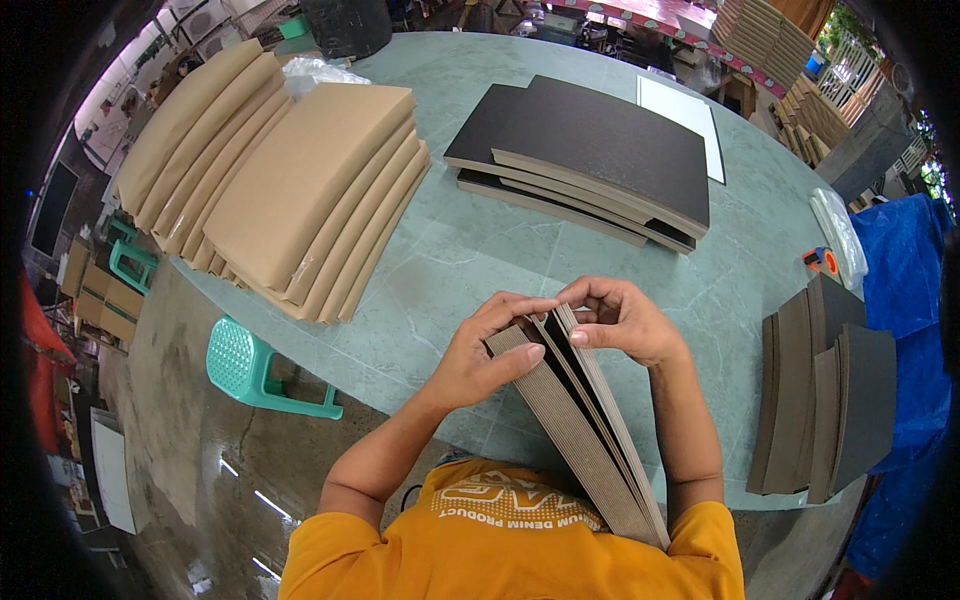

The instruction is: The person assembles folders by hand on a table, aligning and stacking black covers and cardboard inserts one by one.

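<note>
A thick stack of grey-edged, black-faced boards (570, 440) stands on its long edge between my hands, running back toward my chest. My left hand (487, 350) is closed round the thicker left part of the stack, thumb lying on the outer board. The thinner right part is in my right hand (625, 325), its thumb and fingers pinching the boards near their far end. A dark wedge-shaped gap shows between the two parts. The fingertips of both hands nearly meet at the far top corner.
Brown paper-wrapped packs (310, 180) lie at the table's left. Black boards (620, 145) are piled at the back, beside a white sheet (685, 120). More board stacks (825, 390) stand at right, near an orange tape dispenser (822, 262). A green stool (250, 370) stands left of the table (400, 370).
</note>
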`<state>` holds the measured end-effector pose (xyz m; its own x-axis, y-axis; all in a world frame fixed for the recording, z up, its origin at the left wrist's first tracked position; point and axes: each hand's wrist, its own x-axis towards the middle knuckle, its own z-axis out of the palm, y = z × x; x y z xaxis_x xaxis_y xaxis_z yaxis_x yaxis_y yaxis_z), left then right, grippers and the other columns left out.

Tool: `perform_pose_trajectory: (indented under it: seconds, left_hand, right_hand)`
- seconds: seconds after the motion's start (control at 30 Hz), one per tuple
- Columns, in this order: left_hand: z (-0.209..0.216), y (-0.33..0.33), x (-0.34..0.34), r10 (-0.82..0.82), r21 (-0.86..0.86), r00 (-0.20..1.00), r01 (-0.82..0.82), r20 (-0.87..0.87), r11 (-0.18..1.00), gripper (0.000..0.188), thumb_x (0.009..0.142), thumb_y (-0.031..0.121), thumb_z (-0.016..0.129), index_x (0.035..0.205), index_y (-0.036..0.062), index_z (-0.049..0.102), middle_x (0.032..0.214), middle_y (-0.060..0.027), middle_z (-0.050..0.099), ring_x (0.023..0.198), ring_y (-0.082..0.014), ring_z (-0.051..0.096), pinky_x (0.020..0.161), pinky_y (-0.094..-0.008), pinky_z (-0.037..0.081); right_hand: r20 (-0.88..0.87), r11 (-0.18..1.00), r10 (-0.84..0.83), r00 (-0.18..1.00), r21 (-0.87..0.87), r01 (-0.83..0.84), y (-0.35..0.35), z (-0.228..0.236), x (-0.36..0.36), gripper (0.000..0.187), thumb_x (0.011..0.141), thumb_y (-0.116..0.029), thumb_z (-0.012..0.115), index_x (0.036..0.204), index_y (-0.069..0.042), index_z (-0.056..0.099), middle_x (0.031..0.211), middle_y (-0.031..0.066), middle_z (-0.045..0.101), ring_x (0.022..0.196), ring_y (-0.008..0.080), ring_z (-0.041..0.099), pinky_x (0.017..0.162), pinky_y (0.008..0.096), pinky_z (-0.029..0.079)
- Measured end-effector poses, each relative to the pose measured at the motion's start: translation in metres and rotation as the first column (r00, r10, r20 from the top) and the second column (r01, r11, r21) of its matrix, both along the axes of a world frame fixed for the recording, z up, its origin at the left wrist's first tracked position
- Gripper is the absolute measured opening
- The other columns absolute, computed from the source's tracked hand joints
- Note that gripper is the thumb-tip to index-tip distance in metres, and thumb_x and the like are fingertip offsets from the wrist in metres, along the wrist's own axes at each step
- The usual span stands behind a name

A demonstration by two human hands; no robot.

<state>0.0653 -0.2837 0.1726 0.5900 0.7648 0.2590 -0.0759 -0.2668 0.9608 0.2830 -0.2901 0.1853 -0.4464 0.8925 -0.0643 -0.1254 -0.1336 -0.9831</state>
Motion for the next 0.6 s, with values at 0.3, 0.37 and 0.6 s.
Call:
perform_pose_trajectory:
  seconds: [0.3, 0.37, 0.6]
  left_hand:
    - [-0.0005, -0.0024, 0.004, 0.052, -0.082, 0.997, -0.047, 0.053, 0.996, 0.045, 0.075, 0.029, 0.063, 0.11, 0.0018, 0.056, 0.101, -0.0073, 0.053, 0.096, -0.0165, 0.049, 0.087, -0.0309, 0.037]
    - [-0.0009, -0.0025, 0.003, 0.04, -0.09, 0.998, -0.036, 0.043, 0.995, 0.047, 0.075, 0.029, 0.064, 0.112, 0.0017, 0.054, 0.102, -0.0075, 0.053, 0.096, -0.0165, 0.049, 0.088, -0.0314, 0.037]
    - [0.0002, -0.0059, 0.0068, 0.081, -0.141, 0.99, -0.065, 0.111, 0.988, 0.057, 0.074, 0.026, 0.064, 0.121, 0.001, 0.045, 0.105, -0.0089, 0.052, 0.097, -0.0169, 0.049, 0.09, -0.0332, 0.036]
  right_hand:
    - [0.05, 1.0, 0.003, 0.999, 0.006, -0.003, 0.001, 0.002, 0.0031, 0.04, 0.072, -0.017, 0.071, 0.104, 0.001, 0.056, 0.089, 0.0066, 0.06, 0.087, 0.0152, 0.058, 0.083, 0.0291, 0.045]
    - [0.086, 0.997, -0.011, 0.996, 0.074, 0.005, 0.0017, 0.0, 0.002, 0.041, 0.071, -0.019, 0.07, 0.104, 0.0, 0.056, 0.09, 0.0066, 0.06, 0.089, 0.016, 0.057, 0.085, 0.0304, 0.044]
    - [0.109, 0.999, -0.002, 0.994, 0.041, -0.002, 0.0001, 0.0018, -0.002, 0.043, 0.069, -0.024, 0.071, 0.103, -0.001, 0.057, 0.096, 0.0073, 0.059, 0.091, 0.0169, 0.056, 0.09, 0.0336, 0.04]
